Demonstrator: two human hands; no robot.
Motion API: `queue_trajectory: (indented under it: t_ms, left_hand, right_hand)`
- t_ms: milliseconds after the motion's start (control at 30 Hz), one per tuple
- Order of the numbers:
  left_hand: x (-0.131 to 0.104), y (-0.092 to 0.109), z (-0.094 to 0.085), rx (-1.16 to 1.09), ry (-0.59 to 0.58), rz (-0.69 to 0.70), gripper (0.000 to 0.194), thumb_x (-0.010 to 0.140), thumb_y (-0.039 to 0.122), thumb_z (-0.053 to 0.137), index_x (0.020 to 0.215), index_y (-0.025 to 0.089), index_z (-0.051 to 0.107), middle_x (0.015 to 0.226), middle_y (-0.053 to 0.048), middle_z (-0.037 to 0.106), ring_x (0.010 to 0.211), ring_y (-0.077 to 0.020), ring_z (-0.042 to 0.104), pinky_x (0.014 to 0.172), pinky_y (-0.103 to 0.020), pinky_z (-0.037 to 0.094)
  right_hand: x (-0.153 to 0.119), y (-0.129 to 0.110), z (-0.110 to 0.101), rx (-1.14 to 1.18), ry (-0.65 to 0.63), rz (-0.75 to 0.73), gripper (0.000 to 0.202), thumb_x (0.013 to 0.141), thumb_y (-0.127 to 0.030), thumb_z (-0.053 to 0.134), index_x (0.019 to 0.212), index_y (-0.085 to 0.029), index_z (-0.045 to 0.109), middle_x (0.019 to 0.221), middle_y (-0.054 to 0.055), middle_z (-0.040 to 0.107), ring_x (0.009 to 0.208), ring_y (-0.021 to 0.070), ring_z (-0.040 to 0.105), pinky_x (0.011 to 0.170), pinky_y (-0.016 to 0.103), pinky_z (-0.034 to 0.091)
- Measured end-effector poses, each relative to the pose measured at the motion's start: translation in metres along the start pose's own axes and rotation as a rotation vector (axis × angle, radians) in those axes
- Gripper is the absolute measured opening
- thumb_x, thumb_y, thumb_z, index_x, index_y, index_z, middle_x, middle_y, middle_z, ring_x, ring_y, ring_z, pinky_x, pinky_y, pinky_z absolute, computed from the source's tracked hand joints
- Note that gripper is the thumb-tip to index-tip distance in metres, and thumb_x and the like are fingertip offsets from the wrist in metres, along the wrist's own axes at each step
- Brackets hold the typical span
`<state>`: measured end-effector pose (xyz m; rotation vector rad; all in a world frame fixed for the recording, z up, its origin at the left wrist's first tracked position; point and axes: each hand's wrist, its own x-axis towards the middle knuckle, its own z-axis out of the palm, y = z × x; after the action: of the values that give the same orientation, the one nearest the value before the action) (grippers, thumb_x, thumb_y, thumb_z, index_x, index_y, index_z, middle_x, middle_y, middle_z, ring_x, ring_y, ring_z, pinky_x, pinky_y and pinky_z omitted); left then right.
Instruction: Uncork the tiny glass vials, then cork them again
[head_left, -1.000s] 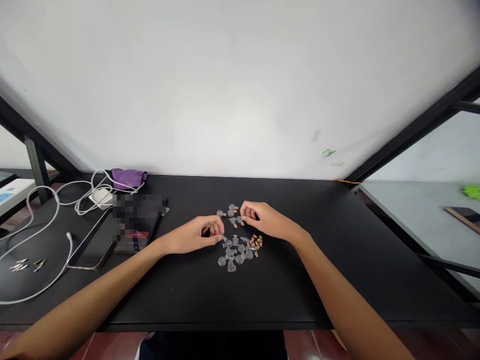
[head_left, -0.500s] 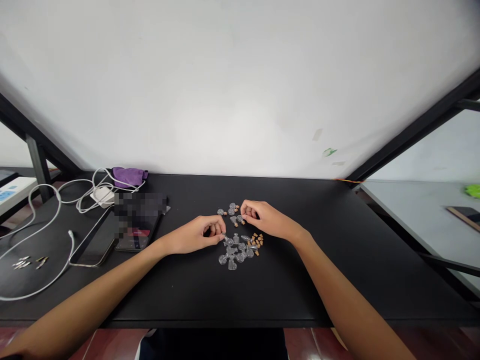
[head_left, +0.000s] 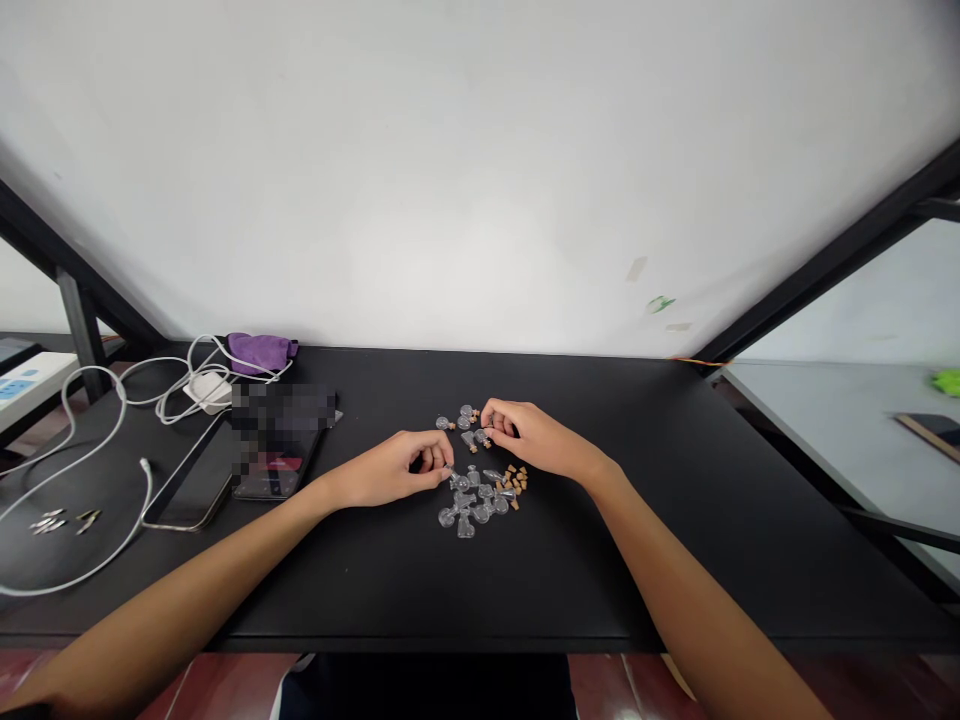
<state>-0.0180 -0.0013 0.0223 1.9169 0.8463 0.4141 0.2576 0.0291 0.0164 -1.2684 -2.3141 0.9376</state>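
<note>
Several small clear glass bottles lie in a loose pile on the black table. Small corks are scattered at the pile's right side. Behind the pile, a group of bottles with corks in their necks lies between the hands. My left hand is closed at the left edge of the pile, its fingertips at a clear bottle; whether it grips one is hard to make out. My right hand has curled fingers beside the corked bottles, and what they hold, if anything, is hidden.
Two phones lie on the left, partly under a blurred patch. White cables, a white charger and a purple cloth item are near them. Small metal pieces rest at the far left. A white wall stands behind.
The view has shifted very slightly. Both hands keep nearly the same place and pose.
</note>
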Motion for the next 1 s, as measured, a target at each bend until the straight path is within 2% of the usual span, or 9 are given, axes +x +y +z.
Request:
queue_trajectory:
  t_ms: [1000]
  left_hand:
    - [0.0005,-0.0032,0.0004,-0.019,-0.006,-0.003,0.011,0.099,0.03,0.062,0.101,0.019,0.064,0.076,0.004,0.053,0.071,-0.0116,0.047,0.067,-0.024,0.038]
  right_hand:
    - [-0.0009,-0.0002,0.0,-0.027,0.01,-0.007,0.004,0.099,-0.028,0.056,0.099,-0.025,0.059,0.077,-0.003,0.056,0.068,0.0151,0.05,0.063,0.029,0.037]
